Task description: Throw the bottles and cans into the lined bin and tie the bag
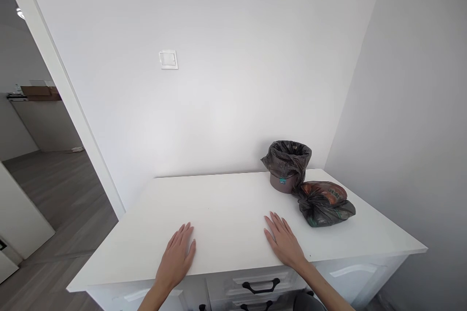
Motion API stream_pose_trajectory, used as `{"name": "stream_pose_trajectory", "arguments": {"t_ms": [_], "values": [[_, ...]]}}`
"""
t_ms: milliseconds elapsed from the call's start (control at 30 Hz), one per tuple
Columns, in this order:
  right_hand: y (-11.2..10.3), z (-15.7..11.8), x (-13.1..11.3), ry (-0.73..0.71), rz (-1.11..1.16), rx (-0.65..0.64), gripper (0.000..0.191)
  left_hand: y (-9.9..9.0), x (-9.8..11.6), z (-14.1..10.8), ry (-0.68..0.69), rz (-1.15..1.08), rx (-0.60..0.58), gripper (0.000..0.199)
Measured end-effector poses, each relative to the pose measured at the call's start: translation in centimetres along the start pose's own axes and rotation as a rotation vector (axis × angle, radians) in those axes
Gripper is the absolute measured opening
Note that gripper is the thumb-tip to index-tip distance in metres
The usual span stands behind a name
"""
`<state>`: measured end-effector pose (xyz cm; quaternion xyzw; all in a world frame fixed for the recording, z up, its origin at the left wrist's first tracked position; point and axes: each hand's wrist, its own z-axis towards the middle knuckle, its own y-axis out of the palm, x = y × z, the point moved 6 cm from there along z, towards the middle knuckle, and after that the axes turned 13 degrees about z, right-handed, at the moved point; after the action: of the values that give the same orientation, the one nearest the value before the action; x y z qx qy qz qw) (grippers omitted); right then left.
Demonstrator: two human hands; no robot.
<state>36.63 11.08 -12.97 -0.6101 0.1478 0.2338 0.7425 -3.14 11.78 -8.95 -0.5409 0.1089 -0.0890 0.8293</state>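
My left hand [176,256] lies flat on the white cabinet top [219,214], near its front edge, with the fingers stretched out and nothing held. Palm down on the same surface, my right hand [283,242] also rests with its fingers extended and holds nothing. Beyond my right hand stands a small trash bin [283,183], lined with a black plastic bag [288,158] folded over its rim. Against the bin's right side lies a tied black plastic bag [324,204]; an orange-brown package shows through it, but its full contents are hidden.
A white wall with a light switch [168,60] rises behind the cabinet, and a grey wall [408,121] borders it on the right. Black drawer handles [260,286] stick out at the front. A doorway at left shows cardboard boxes [40,92] in another room.
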Motion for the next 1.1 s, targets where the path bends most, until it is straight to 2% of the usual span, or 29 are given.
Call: {"name": "stream_pose_trajectory", "arguments": {"t_ms": [1100], "values": [[0.0,0.04,0.1,-0.02,-0.031,0.029,0.069,0.25,-0.14,0.1,0.002,0.003,0.007,0.057]]}}
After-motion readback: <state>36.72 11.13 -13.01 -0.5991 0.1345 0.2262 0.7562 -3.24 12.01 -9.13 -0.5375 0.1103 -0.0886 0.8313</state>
